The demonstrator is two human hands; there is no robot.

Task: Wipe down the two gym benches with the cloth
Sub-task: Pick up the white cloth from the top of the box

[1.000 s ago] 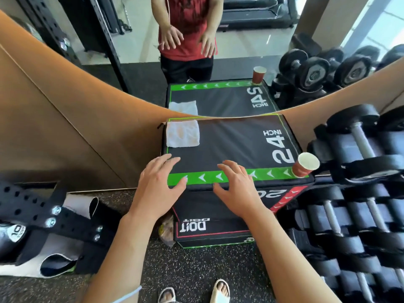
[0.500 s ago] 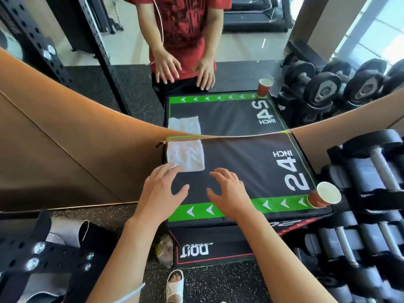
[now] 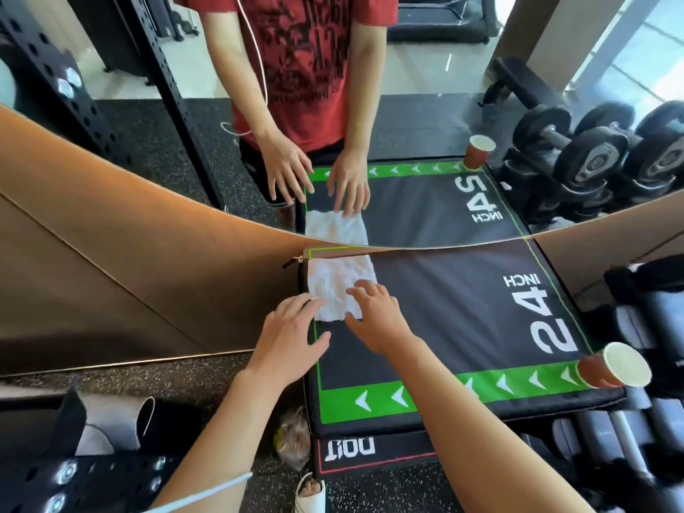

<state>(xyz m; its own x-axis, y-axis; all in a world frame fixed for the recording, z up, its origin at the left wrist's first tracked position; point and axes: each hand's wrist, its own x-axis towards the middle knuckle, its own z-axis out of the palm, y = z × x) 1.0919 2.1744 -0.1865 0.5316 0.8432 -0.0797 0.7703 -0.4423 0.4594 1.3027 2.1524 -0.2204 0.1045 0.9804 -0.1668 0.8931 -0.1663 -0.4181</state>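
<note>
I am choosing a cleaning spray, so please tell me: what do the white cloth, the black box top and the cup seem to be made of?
White cloth: likely terry cotton or microfibre; nubby, matte, creased.
Black box top: probably vinyl over padding; smooth, faint sheen, printed markings, stitched edge.
Cup: looks like paper; brown outside, matte white inside.

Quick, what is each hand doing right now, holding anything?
Left hand: open, fingertips touching the near edge of the white cloth, holding nothing.
Right hand: open, fingers spread flat on the cloth, not gripping it.
</note>
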